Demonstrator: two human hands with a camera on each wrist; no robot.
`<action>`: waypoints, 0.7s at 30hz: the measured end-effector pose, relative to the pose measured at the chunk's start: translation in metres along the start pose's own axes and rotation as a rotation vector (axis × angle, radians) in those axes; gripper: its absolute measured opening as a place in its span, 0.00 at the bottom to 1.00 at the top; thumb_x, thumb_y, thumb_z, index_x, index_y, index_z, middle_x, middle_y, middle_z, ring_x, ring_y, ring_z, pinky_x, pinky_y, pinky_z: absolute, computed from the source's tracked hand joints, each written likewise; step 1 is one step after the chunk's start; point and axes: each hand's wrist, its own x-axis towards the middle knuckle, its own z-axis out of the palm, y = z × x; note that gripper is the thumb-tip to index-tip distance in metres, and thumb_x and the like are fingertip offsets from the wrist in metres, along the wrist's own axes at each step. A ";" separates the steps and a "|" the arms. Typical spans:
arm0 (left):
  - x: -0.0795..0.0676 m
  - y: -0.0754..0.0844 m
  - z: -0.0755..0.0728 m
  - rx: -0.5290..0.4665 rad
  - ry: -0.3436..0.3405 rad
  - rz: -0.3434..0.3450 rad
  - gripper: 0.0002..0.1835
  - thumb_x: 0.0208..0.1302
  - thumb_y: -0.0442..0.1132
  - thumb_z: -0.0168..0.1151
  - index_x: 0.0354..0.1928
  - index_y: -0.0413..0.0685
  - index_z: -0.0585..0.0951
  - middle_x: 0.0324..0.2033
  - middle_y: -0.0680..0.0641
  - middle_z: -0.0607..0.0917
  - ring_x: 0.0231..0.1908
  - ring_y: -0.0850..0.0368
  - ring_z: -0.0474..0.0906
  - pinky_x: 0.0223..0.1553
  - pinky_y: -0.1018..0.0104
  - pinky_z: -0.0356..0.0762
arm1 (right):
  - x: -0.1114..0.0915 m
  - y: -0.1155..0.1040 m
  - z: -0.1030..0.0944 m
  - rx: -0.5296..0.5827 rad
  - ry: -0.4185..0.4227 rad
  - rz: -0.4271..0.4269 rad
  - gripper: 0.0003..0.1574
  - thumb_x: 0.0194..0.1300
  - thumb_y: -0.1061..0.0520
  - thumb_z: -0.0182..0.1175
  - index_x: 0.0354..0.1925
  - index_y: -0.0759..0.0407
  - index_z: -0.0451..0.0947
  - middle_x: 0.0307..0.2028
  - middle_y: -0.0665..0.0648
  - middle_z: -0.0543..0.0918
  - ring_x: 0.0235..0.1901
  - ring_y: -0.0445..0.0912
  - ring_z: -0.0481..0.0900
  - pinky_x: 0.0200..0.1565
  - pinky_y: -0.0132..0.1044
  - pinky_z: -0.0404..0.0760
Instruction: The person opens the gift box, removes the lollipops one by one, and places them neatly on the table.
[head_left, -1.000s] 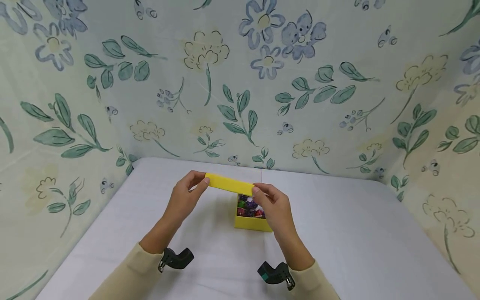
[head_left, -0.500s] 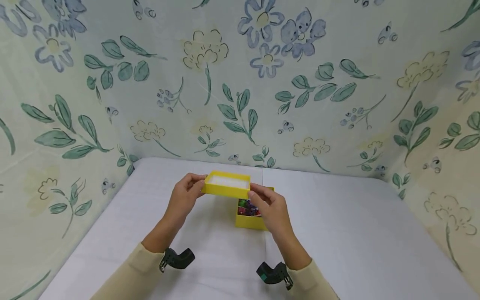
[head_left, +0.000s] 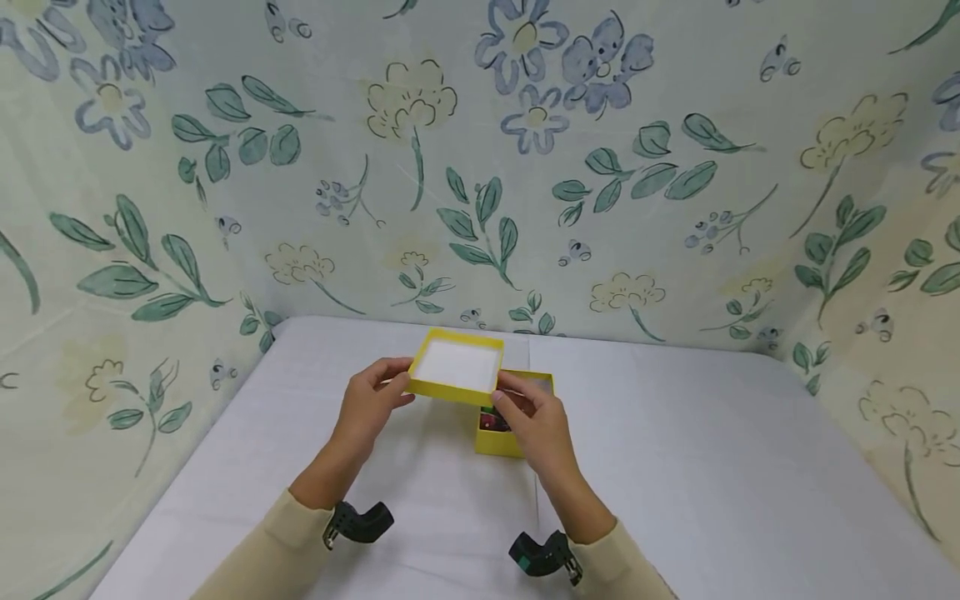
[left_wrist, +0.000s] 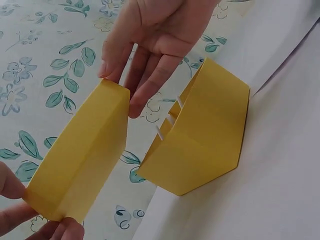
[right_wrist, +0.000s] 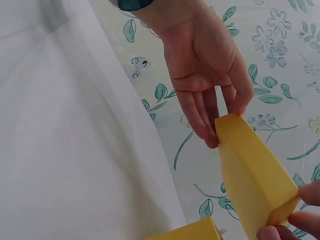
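Note:
Between both hands I hold a shallow yellow box lid [head_left: 450,392], tilted so its white inside faces me. My left hand [head_left: 366,408] pinches its left end, and my right hand [head_left: 542,421] pinches the right end. Behind and below stands an uncovered yellow box [head_left: 497,444], partly hidden by the lid and my right hand. Its contents [head_left: 491,421] show dark red and green in the head view. In the left wrist view, thin white sticks [left_wrist: 159,132] poke above the rim of the box [left_wrist: 200,135].
A white cloth [head_left: 675,467] covers the table. Floral fabric [head_left: 480,167] hangs behind it and along both sides. Black camera mounts [head_left: 363,523] sit on my wrists.
The lid has tipped from edge-on until its white inside shows fully. Both hands keep hold of it, and more of the box's far rim shows.

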 end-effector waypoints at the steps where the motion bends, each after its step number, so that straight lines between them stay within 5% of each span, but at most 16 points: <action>1: 0.000 0.000 -0.001 -0.011 -0.008 0.001 0.15 0.67 0.39 0.55 0.54 0.47 0.80 0.54 0.48 0.79 0.48 0.51 0.79 0.46 0.62 0.82 | 0.000 0.001 0.001 0.000 0.006 0.003 0.24 0.64 0.49 0.63 0.57 0.51 0.79 0.51 0.50 0.82 0.49 0.45 0.81 0.49 0.39 0.82; 9: 0.002 -0.001 -0.010 0.034 -0.020 0.038 0.16 0.67 0.41 0.57 0.55 0.49 0.80 0.54 0.49 0.80 0.49 0.53 0.80 0.54 0.56 0.77 | -0.005 0.004 0.018 0.016 0.018 0.035 0.22 0.62 0.59 0.64 0.56 0.58 0.79 0.45 0.55 0.81 0.45 0.46 0.82 0.42 0.31 0.83; 15: 0.002 -0.001 -0.024 0.072 0.001 0.037 0.17 0.67 0.43 0.57 0.57 0.52 0.78 0.56 0.51 0.79 0.53 0.54 0.78 0.58 0.51 0.73 | -0.012 -0.010 0.027 0.074 -0.058 0.081 0.26 0.65 0.57 0.62 0.60 0.59 0.75 0.53 0.56 0.80 0.52 0.47 0.79 0.49 0.34 0.81; 21: 0.000 -0.018 -0.028 0.110 0.048 0.012 0.18 0.67 0.41 0.56 0.58 0.53 0.77 0.56 0.51 0.79 0.56 0.55 0.76 0.57 0.56 0.75 | -0.016 -0.017 0.032 0.108 -0.138 0.109 0.26 0.67 0.59 0.58 0.62 0.64 0.72 0.58 0.60 0.78 0.58 0.50 0.76 0.54 0.36 0.77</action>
